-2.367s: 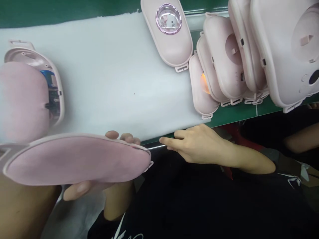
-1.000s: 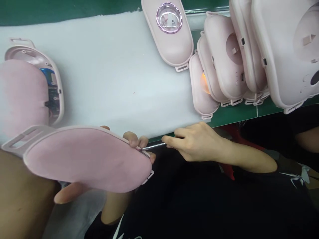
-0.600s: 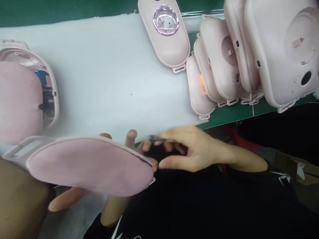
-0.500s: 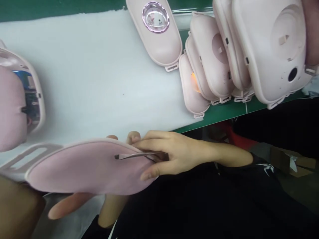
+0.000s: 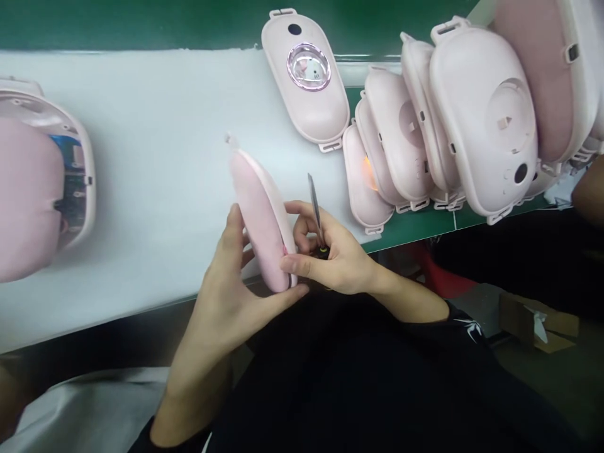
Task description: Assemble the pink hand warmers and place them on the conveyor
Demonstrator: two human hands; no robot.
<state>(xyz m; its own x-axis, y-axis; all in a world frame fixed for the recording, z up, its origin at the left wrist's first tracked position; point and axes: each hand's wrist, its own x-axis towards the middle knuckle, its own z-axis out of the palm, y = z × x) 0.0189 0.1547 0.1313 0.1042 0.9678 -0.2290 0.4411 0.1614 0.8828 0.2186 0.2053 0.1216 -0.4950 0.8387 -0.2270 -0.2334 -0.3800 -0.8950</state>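
Note:
In the head view a pink rounded plastic casing (image 5: 259, 220) stands tilted on its edge above the front of the table. My left hand (image 5: 231, 283) grips it from the left, fingers behind and thumb along its lower end. With my right hand (image 5: 330, 255) I pinch its lower right edge, thumb near a small pink-red bit at the seam. The same hand holds a slim metal tool (image 5: 315, 204), which looks like tweezers, pointing up from the curled fingers; a black part with a yellow ring shows in the palm. The casing's far side is hidden.
An opened pink casing (image 5: 87, 182) with blue and dark parts inside lies at the left. A closed one with a round clear window (image 5: 309, 66) lies at the back. Several pale pink casings (image 5: 481, 119) lean in a row at right. Another person's arm (image 5: 589, 192) shows at the right edge.
The held casing has moved up and right and turned from lying broadside to standing on edge. My left hand now shows beside it. The metal tool has swung from pointing left to pointing up.

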